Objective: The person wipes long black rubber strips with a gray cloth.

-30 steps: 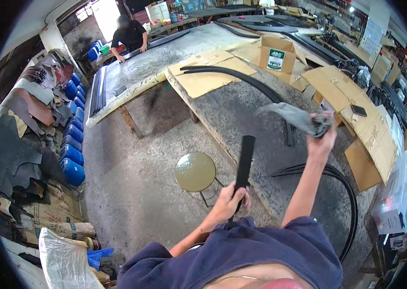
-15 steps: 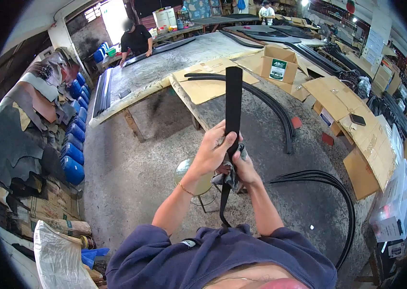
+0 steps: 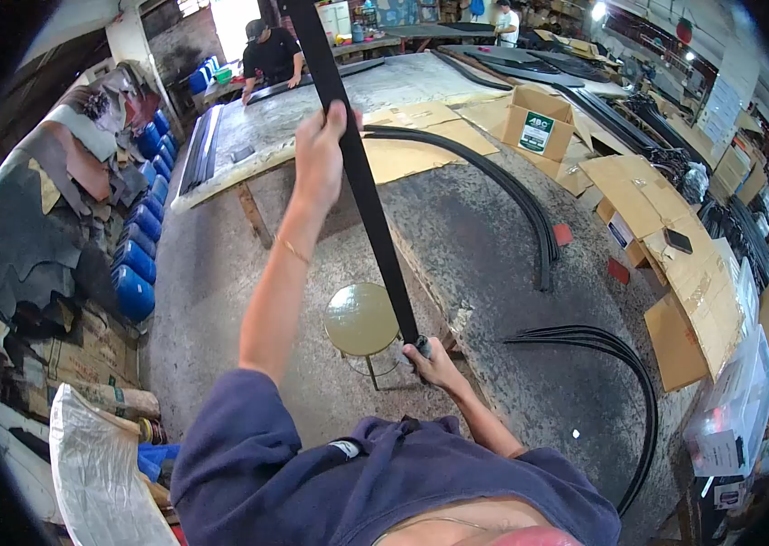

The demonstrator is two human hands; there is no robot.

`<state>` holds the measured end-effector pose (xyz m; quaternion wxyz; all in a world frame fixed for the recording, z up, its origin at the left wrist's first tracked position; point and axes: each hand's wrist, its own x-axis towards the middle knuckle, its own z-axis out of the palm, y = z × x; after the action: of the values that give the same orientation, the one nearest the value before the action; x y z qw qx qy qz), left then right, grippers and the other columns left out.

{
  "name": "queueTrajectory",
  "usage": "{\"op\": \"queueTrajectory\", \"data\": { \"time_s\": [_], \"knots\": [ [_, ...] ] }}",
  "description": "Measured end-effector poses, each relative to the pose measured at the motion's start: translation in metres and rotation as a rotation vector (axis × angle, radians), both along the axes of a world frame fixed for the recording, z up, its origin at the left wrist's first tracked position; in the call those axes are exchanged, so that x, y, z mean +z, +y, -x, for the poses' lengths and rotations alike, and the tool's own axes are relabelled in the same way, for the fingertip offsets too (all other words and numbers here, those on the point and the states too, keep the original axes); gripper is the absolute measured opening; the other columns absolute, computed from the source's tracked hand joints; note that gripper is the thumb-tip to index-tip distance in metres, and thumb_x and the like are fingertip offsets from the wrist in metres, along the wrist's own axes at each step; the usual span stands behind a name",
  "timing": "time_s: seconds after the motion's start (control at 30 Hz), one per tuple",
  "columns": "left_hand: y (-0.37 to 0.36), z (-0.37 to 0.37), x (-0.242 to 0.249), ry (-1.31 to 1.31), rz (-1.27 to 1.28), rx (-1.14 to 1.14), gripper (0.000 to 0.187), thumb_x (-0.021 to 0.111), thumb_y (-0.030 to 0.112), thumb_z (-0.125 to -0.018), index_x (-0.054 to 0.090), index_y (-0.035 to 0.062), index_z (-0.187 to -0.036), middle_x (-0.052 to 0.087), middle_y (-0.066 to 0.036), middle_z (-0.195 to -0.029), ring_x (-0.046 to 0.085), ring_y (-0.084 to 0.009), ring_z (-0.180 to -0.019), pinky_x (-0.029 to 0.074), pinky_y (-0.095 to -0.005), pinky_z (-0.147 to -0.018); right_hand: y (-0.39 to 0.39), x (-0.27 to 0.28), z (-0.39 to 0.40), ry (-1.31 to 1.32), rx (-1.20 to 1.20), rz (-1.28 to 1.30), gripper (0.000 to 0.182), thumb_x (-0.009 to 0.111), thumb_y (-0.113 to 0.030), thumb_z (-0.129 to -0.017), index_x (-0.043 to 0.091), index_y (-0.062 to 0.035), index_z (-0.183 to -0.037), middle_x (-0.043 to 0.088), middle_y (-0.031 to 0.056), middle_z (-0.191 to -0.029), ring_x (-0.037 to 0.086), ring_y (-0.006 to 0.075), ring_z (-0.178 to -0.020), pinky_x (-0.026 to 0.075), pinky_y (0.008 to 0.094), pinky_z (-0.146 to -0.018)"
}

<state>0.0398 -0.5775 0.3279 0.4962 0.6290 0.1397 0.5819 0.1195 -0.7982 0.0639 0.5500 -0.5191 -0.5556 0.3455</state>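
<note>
A long black strap (image 3: 368,205) runs taut and slanting between my hands, its upper end passing out of the top of the view. My left hand (image 3: 321,150) grips it high up, thumb lying along its face. Lower down, my right hand (image 3: 434,361) is closed around the strap's lower part together with a greyish cloth (image 3: 418,347), which is mostly hidden by the fingers. A bundle of curved black strips (image 3: 502,182) lies on the dark worktable beyond, and a second bundle (image 3: 630,359) rests nearer on the right.
A round stool (image 3: 361,318) stands below my hands. An open cardboard box (image 3: 539,123) and a flattened carton (image 3: 666,237) with a phone (image 3: 677,239) lie to the right. Blue containers (image 3: 136,289) line the left. A co-worker (image 3: 271,59) bends over the far table.
My hands have moved apart: the left went up and away with the strap, the right lower and nearer. The strap now slants to the upper left, and the stool shows more fully.
</note>
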Motion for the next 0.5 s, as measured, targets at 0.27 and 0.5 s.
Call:
{"op": "queueTrajectory", "data": {
  "time_s": [0.27,0.5],
  "knots": [
    [0.096,0.029,0.106,-0.064,-0.063,0.172,0.026,0.048,0.023,-0.092,0.057,-0.0004,-0.087,0.057,-0.006,-0.072,0.053,-0.0138,-0.06,0.044,-0.0279,-0.053,-0.057,-0.082,-0.027,-0.163,-0.09,0.244,0.033,0.058,-0.03,-0.088,0.053,0.0002,-0.075,0.046,0.0036,-0.057,0.041,0.0097,-0.056,0.035,0.0306,-0.051],
    [0.165,0.079,0.201,-0.004,-0.231,0.533,0.038,0.041,0.03,-0.094,0.055,0.0058,-0.069,0.046,0.001,-0.054,0.045,-0.0122,-0.047,0.035,-0.0288,-0.043,-0.135,-0.155,-0.042,-0.325,-0.315,0.35,0.022,0.056,-0.022,-0.087,0.057,-0.001,-0.082,0.055,0.023,-0.067,0.055,0.0418,-0.066,0.042,0.0415,-0.057]
  ]
}}
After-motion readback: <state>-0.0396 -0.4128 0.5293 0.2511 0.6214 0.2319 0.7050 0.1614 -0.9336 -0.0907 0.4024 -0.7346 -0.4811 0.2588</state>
